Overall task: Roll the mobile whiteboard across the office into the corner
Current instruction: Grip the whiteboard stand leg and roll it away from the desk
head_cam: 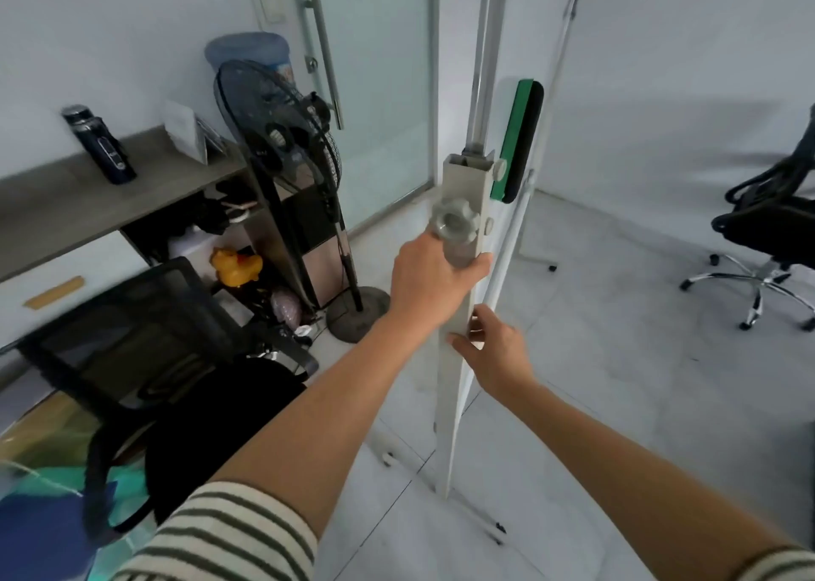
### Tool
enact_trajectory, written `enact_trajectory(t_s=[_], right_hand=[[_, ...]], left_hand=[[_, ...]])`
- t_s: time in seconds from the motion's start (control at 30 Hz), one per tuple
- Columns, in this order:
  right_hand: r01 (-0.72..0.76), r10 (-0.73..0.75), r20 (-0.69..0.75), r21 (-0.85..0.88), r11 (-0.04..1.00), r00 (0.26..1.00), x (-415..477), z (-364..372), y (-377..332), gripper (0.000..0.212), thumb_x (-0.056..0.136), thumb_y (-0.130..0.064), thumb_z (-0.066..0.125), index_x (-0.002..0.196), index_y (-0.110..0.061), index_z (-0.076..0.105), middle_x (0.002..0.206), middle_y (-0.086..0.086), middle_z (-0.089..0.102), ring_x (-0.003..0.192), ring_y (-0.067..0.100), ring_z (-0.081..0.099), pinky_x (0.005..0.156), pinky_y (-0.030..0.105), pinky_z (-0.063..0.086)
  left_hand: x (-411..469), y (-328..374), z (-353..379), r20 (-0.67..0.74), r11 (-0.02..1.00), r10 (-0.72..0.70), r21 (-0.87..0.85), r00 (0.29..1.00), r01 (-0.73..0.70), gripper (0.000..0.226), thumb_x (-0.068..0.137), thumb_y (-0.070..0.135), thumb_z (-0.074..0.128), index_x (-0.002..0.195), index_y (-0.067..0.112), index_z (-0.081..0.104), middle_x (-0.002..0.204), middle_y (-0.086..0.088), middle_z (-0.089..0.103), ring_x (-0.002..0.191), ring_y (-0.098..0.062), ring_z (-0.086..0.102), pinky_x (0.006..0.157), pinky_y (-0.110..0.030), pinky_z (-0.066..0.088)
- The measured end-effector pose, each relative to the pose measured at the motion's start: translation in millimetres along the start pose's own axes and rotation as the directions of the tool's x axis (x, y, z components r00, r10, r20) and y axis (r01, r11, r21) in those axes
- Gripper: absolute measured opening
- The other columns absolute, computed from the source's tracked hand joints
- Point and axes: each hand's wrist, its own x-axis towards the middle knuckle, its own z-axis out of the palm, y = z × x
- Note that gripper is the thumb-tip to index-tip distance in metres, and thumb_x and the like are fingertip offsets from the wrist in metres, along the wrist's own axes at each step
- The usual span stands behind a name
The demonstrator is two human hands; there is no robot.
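Hands (430, 271) grip whiteboard post (461, 236), grey tiled floor (617, 360).

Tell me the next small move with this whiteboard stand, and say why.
Probably keep both hands on the post and push it gently forward toward the corner by the glass door. The left hand and right hand already grip it, the floor ahead looks open, and the fan stands close on the left.

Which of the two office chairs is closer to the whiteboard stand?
The mesh-backed chair by the desk, left of the stand; the other chair sits far right by the wall.
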Motion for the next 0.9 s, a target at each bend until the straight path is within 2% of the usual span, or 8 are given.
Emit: enact_trajectory(t_s=[0.1, 0.23, 0.3, 0.37, 0.43, 0.57, 0.77, 0.9], right_hand=[[0.008, -0.008, 0.016, -0.006, 1.0, 1.0, -37, -7, 2, 0.019, 0.085, -0.03, 0.067, 0.095, -0.023, 0.052, 0.087, -0.009, 0.067, 0.085, 0.011, 0.066, 0.065, 0.023, 0.046], [0.039, -0.039, 0.032, -0.003, 0.999, 0.999, -88, -15, 7, 0.02, 0.085, -0.029, 0.067, 0.098, -0.021, 0.054, 0.087, -0.011, 0.065, 0.084, 0.01, 0.065, 0.061, 0.017, 0.042], [0.058, -0.058, 0.055, 0.005, 0.998, 0.997, -114, -21, 12, 0.021, 0.084, -0.03, 0.067, 0.097, -0.02, 0.054, 0.088, -0.009, 0.067, 0.087, 0.012, 0.067, 0.069, 0.024, 0.049], [0.07, -0.07, 0.091, 0.006, 0.998, 0.993, -140, -28, 18, 0.023, 0.084, -0.034, 0.066, 0.099, -0.021, 0.055, 0.091, -0.007, 0.07, 0.088, 0.015, 0.067, 0.077, 0.033, 0.054], [0.096, -0.097, 0.12, 0.009, 0.995, 0.988, -169, -34, 22, 0.025, 0.083, -0.036, 0.065, 0.101, -0.021, 0.054, 0.094, -0.004, 0.071, 0.088, 0.02, 0.067, 0.078, 0.038, 0.055], [0.133, -0.132, 0.124, 0.006, 0.991, 0.983, -231, -45, 27, 0.027, 0.083, -0.034, 0.065, 0.103, -0.019, 0.054, 0.095, -0.001, 0.072, 0.087, 0.023, 0.067, 0.076, 0.038, 0.054], [0.17, -0.163, 0.158, -0.037, 0.985, 0.974, -313, -60, 30, 0.028, 0.083, -0.038, 0.064, 0.102, -0.019, 0.053, 0.095, -0.001, 0.072, 0.086, 0.024, 0.068, 0.074, 0.04, 0.055], [0.167, -0.157, 0.155, -0.052, 0.985, 0.975, -370, -64, 28, 0.026, 0.084, -0.038, 0.063, 0.097, -0.019, 0.051, 0.093, -0.001, 0.072, 0.085, 0.024, 0.068, 0.073, 0.041, 0.055]], left_hand=[[-36, 12, -2, -0.033, 0.999, 0.022, 0.025, 0.999, -0.021, 0.041, 0.076, 0.043, 0.071, 0.095, 0.008, 0.065, 0.084, -0.005, 0.07, 0.085, -0.024, 0.065, 0.08, -0.039, 0.053], [-88, 27, -3, -0.047, 0.996, -0.067, 0.062, 0.997, 0.07, 0.043, 0.073, 0.052, 0.068, 0.079, 0.011, 0.057, 0.061, 0.003, 0.056, 0.063, -0.02, 0.059, 0.064, -0.035, 0.051], [-118, 37, -1, -0.072, 0.994, -0.09, 0.058, 0.993, 0.094, 0.051, 0.069, 0.058, 0.063, 0.084, 0.009, 0.06, 0.067, 0.0, 0.062, 0.069, -0.024, 0.064, 0.066, -0.04, 0.054], [-147, 48, 1, -0.123, 0.99, -0.118, 0.065, 0.985, 0.126, 0.054, 0.069, 0.058, 0.063, 0.087, 0.008, 0.061, 0.071, 0.001, 0.062, 0.075, -0.027, 0.066, 0.066, -0.037, 0.052], [-178, 58, 2, -0.185, 0.986, -0.144, 0.051, 0.972, 0.156, 0.055, 0.07, 0.057, 0.064, 0.094, 0.008, 0.062, 0.08, 0.001, 0.067, 0.081, -0.023, 0.067, 0.072, -0.036, 0.053], [-241, 81, 1, -0.204, 0.984, -0.17, 0.027, 0.964, 0.179, 0.063, 0.066, 0.061, 0.061, 0.104, 0.011, 0.066, 0.095, -0.001, 0.075, 0.091, -0.021, 0.07, 0.083, -0.043, 0.056], [-324, 113, -6, -0.241, 0.98, -0.188, 0.024, 0.952, 0.199, 0.052, 0.074, 0.05, 0.069, 0.111, 0.013, 0.065, 0.102, 0.0, 0.071, 0.09, -0.013, 0.057, 0.086, -0.037, 0.052], [-379, 129, -19, -0.208, 0.975, -0.214, 0.02, 0.955, 0.223, 0.06, 0.068, 0.059, 0.063, 0.109, 0.015, 0.064, 0.098, 0.0, 0.072, 0.095, -0.021, 0.065, 0.085, -0.044, 0.054]])
